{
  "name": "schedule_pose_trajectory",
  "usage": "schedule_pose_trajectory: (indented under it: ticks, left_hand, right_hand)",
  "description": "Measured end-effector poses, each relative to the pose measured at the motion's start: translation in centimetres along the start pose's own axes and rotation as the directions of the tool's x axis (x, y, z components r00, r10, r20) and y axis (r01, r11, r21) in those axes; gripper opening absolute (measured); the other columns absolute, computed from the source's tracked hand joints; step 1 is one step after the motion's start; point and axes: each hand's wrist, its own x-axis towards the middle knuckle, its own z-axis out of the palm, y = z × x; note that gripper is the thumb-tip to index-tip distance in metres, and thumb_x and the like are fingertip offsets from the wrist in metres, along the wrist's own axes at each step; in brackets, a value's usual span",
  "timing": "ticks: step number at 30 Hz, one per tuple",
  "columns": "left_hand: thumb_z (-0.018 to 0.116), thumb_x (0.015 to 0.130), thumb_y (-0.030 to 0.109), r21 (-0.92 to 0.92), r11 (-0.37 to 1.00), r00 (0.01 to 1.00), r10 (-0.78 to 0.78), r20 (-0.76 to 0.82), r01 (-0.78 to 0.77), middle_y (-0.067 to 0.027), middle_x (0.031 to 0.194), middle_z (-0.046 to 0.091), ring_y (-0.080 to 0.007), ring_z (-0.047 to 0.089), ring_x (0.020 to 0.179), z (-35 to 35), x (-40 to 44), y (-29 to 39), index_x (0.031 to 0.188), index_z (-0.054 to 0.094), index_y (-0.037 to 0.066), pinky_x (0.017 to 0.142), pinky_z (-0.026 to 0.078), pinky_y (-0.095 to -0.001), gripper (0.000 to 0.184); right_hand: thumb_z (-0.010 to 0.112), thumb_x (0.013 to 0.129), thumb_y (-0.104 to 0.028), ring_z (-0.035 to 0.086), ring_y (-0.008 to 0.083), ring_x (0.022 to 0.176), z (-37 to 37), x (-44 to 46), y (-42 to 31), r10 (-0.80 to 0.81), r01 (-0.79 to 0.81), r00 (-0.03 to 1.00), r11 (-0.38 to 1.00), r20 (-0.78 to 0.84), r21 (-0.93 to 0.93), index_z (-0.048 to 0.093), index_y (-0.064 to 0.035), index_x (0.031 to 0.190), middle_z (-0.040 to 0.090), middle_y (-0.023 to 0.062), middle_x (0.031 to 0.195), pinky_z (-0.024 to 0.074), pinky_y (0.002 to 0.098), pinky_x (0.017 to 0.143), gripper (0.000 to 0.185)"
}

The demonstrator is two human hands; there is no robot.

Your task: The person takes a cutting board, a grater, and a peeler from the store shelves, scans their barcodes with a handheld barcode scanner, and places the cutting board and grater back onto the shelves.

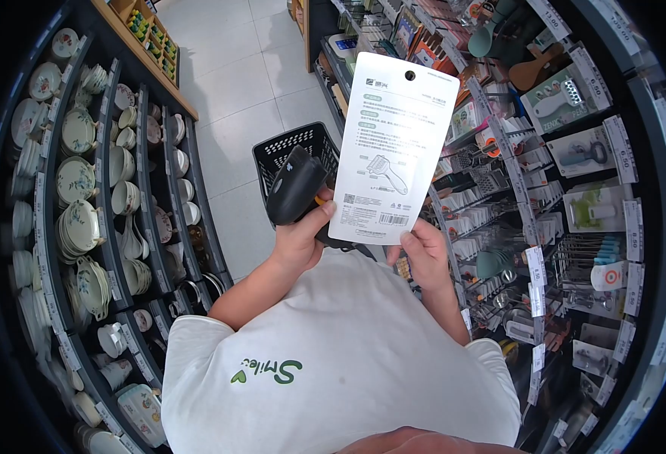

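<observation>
A white package card (390, 147) faces the camera, back side showing, with green headings, a line drawing of a peeler-like tool, a barcode near its bottom edge and a hang hole at the top. My left hand (303, 236) is wrapped round a black handheld scanner (295, 185), its thumb near the card's lower left edge. The scanner's grip is mostly hidden by my fingers. My right hand (425, 253) pinches the card's lower right corner between thumb and fingers.
A black basket (272, 144) stands on the tiled floor (234, 83) beyond my hands. Shelves of plates and bowls (79, 178) line the left. Racks of packaged kitchen tools (567, 98) with price labels line the right.
</observation>
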Motion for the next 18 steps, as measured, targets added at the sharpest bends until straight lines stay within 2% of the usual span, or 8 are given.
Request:
schedule_pose_trajectory:
  ticks: [6,8,11,13,15,16,17,18]
  left_hand:
    - [0.056,0.083,-0.005,0.04,0.999,1.0,0.017,-0.006,-0.016,-0.007,0.097,0.058,-0.0157,0.058,0.095,0.4,0.0,0.2,0.1,0.055,0.002,0.082,0.049,-0.0305,0.018]
    - [0.056,0.084,-0.003,0.127,0.989,0.996,0.071,0.055,-0.077,-0.0076,0.09,0.06,-0.0151,0.06,0.089,0.2,0.5,0.4,0.099,0.056,0.001,0.079,0.05,-0.0295,0.015]
    - [0.057,0.088,0.001,0.396,0.905,0.969,0.217,-0.118,-0.154,-0.0077,0.082,0.061,-0.0146,0.061,0.072,0.5,0.0,0.5,0.097,0.057,0.0,0.07,0.051,-0.0294,0.009]
    - [0.062,0.085,0.002,0.448,0.889,0.982,0.157,-0.103,-0.095,-0.0077,0.081,0.062,-0.0154,0.062,0.074,0.3,-0.4,1.0,0.095,0.057,-0.001,0.071,0.05,-0.0281,0.011]
    - [0.069,0.079,0.004,0.753,0.656,0.986,-0.082,0.142,-0.053,-0.0082,0.085,0.063,-0.0155,0.063,0.079,0.4,-1.1,1.3,0.098,0.058,-0.001,0.075,0.049,-0.0277,0.022]
    - [0.073,0.073,0.004,0.858,0.513,0.994,-0.067,0.088,-0.041,-0.0098,0.093,0.065,-0.015,0.063,0.086,0.6,-1.7,0.6,0.101,0.058,-0.001,0.078,0.048,-0.0284,0.032]
    - [0.071,0.074,0.004,0.799,0.598,0.943,-0.298,0.147,0.065,-0.0114,0.101,0.065,-0.0143,0.061,0.091,1.0,-1.4,0.7,0.108,0.057,-0.001,0.081,0.047,-0.0293,0.037]
    - [0.071,0.074,0.005,0.831,0.556,0.928,-0.325,0.183,0.031,-0.0115,0.102,0.065,-0.015,0.061,0.091,2.6,-1.3,1.3,0.11,0.057,0.0,0.081,0.047,-0.029,0.039]
  right_hand:
    - [0.043,0.096,-0.008,0.056,0.0087,0.064,0.0,0.2,-0.6,-0.018,0.014,0.998,0.997,-0.053,-0.071,0.054,0.0069,0.114,0.062,0.0065,0.083,0.047,0.0217,0.06,0.026]
    - [0.043,0.096,-0.007,0.056,0.0082,0.064,-0.2,0.5,-1.0,-0.033,0.022,0.996,0.991,-0.083,-0.135,0.054,0.007,0.114,0.062,0.0058,0.081,0.0467,0.0216,0.06,0.026]
    - [0.042,0.096,-0.006,0.055,0.0065,0.064,-0.1,1.2,-2.0,-0.127,0.079,0.961,0.977,-0.244,-0.198,0.054,0.007,0.114,0.061,0.0039,0.079,0.0457,0.0209,0.06,0.025]
    - [0.042,0.096,-0.006,0.054,0.0052,0.066,0.0,1.6,-2.2,-0.18,0.109,0.919,0.971,-0.351,-0.213,0.055,0.0067,0.113,0.06,0.0033,0.08,0.0448,0.02,0.061,0.025]
    - [0.042,0.096,-0.007,0.053,0.0043,0.067,0.1,1.9,-1.5,-0.179,0.112,0.906,0.975,-0.385,-0.191,0.056,0.0059,0.112,0.06,0.0031,0.081,0.0443,0.0194,0.062,0.025]
    - [0.042,0.096,-0.007,0.053,0.0044,0.068,0.2,2.0,-1.2,-0.182,0.108,0.897,0.974,-0.402,-0.2,0.056,0.0054,0.112,0.06,0.0031,0.081,0.0446,0.0195,0.063,0.024]
    - [0.043,0.096,-0.008,0.054,0.0045,0.068,0.4,2.2,-1.1,-0.185,0.104,0.89,0.972,-0.417,-0.209,0.056,0.0049,0.111,0.06,0.0031,0.082,0.045,0.0196,0.063,0.023]
    - [0.043,0.097,-0.008,0.055,0.0051,0.068,0.6,2.2,-1.2,-0.192,0.094,0.891,0.965,-0.412,-0.245,0.057,0.0047,0.109,0.06,0.0034,0.08,0.0458,0.0203,0.063,0.023]
